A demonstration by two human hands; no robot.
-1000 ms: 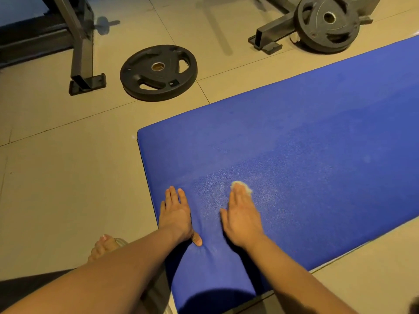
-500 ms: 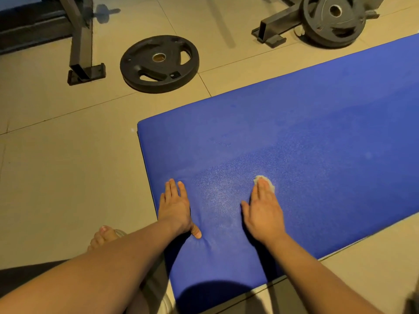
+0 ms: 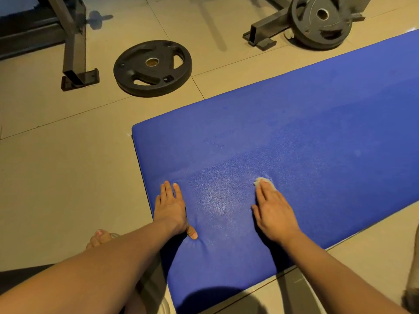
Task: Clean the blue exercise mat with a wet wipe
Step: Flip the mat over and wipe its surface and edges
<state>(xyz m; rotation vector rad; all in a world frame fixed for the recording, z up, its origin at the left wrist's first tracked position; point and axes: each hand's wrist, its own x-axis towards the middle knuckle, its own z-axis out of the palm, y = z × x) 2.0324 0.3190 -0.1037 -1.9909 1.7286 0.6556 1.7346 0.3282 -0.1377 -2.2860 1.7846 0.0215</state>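
The blue exercise mat lies on the tiled floor and runs from lower centre to the upper right. My left hand lies flat on the mat near its left edge, fingers straight, and presses a dent into the padding. My right hand lies flat further right, fingers straight, pressing a small white wet wipe onto the mat. Only the wipe's tip shows beyond my fingertips. A damp, shiny patch spreads between the two hands.
A black weight plate lies flat on the floor beyond the mat's left end. A second plate leans at a metal frame foot at the top right. Another machine leg stands at the top left. My bare foot rests left of the mat.
My right hand has slid to the right across the mat with the wipe under it. The left hand has stayed in place.
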